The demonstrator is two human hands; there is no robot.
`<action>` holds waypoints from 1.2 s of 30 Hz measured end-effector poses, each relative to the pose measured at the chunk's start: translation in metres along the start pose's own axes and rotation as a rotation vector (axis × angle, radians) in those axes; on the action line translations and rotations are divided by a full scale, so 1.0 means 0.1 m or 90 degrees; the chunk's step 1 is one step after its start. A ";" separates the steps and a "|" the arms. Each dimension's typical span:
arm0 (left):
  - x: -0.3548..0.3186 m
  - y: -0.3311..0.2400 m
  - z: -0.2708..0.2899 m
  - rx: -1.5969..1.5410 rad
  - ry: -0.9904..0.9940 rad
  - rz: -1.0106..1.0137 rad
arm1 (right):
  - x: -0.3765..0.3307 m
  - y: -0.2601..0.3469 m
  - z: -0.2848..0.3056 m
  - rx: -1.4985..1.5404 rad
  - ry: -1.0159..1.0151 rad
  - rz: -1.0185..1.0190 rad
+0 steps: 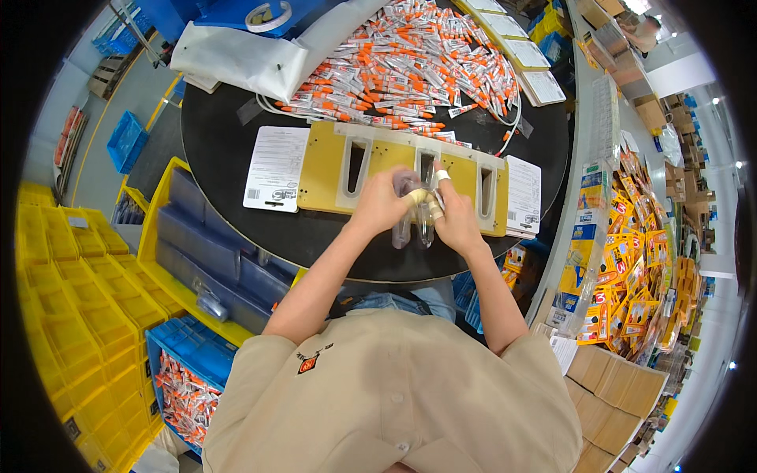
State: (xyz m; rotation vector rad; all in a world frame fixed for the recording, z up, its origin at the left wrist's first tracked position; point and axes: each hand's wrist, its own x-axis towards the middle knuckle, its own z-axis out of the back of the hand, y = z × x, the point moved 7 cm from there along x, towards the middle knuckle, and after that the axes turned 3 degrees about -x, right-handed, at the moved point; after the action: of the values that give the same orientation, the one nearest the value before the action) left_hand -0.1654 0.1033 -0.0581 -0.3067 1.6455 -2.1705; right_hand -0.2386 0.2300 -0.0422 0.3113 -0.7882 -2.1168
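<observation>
Both my hands meet over the near edge of a yellow jig board point(319, 177) with three pale-framed slots, at its middle slot. My left hand point(382, 203) is closed around clear plastic blister shells point(401, 230), which look nested together. In my right hand point(456, 219), another clear plastic shell point(426, 230) is gripped beside them, and the index finger points up along the middle slot. Pale tape wraps several of my fingertips. Printed white cards point(276, 167) lie at the board's left end, with more cards point(523, 193) at its right end.
Beyond the board, a wide heap of small orange-capped tubes point(410, 63) covers the round black table point(229, 169). Card stacks point(542, 87) stand at the far right. A yellow bin point(169, 185) of clear plastic is at left, above a blue crate point(185, 335) of tubes. Yellow-orange packages point(623, 268) sit at right.
</observation>
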 end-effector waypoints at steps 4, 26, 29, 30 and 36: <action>0.04 -0.02 -0.18 0.020 0.053 0.014 | -0.02 -0.21 0.02 0.150 -0.085 -0.039; 0.44 -0.09 -0.01 -0.034 0.184 0.125 | 0.23 -0.32 -0.02 0.245 -0.048 -0.074; 0.33 -0.02 0.03 -0.195 0.116 0.153 | 0.24 -0.34 -0.06 0.273 -0.079 -0.151; 0.26 0.03 0.02 -0.223 0.096 0.194 | 0.24 -0.30 -0.07 0.287 -0.098 -0.144; -0.28 0.15 0.07 -0.303 0.035 0.278 | 0.03 0.01 -0.30 0.413 -0.164 -0.155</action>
State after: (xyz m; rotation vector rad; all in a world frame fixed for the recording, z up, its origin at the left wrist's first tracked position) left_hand -0.1348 0.1059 -0.0689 -0.0083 2.0245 -1.4727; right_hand -0.2257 0.2139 -0.0649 0.4975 -1.6630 -2.0912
